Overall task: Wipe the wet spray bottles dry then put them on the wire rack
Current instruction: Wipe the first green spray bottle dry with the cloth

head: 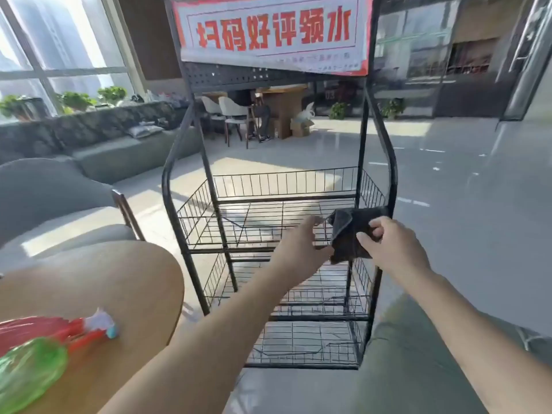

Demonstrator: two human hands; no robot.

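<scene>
holding a dark, nubby cloth before the black wire rack, i pinch it in my right hand; my left hand grips its lower edge. the red spray bottle and green spray bottle, translucent plastic, lie blurred on the round wooden table, well apart from both hands. glossy grey floor beyond.
</scene>
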